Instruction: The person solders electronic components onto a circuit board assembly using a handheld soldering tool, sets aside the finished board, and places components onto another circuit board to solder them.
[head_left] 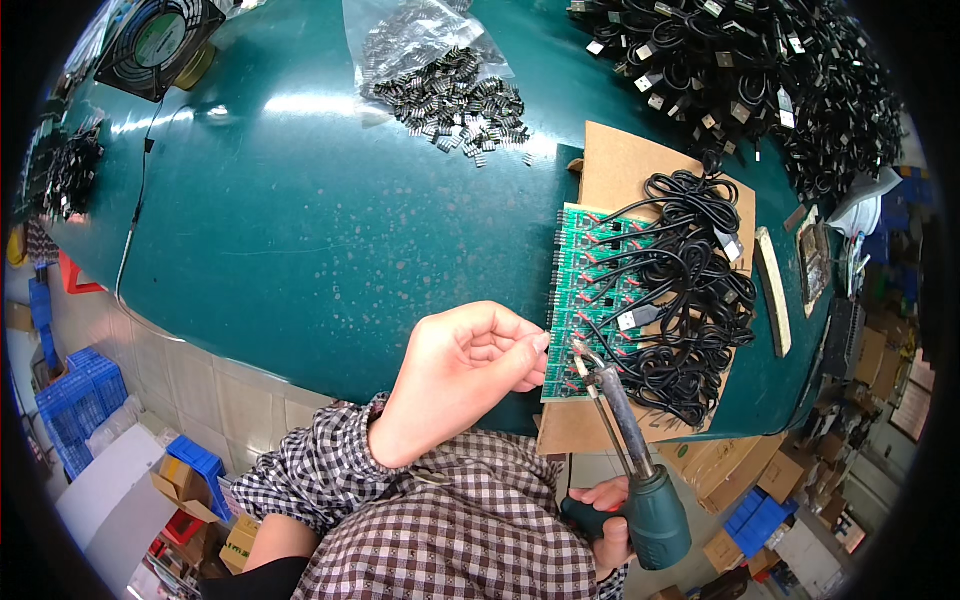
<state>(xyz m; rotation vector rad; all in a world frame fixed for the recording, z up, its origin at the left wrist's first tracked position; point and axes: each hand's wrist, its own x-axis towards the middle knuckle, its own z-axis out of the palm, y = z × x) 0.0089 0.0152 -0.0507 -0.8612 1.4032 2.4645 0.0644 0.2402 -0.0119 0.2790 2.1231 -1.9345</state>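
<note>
My left hand (pixel 470 370) rests at the near left edge of a green circuit board panel (pixel 580 300), fingers curled and pinched on something thin that I cannot make out, probably solder wire. My right hand (pixel 605 520) grips the dark green handle of a soldering iron (pixel 640 470), whose metal tip touches the board's near edge just right of my left fingertips. Black cables (pixel 690 300) with metal plugs run from the board and pile up over its right side. The board lies on a brown cardboard sheet (pixel 620 165).
The green table (pixel 300 230) carries a heap of small metal parts (pixel 460 100) spilling from a clear bag, a large pile of black cables (pixel 760 70) at the far right, and a fan (pixel 160 45) at the far left. Blue crates (pixel 80 400) and cardboard boxes sit on the floor.
</note>
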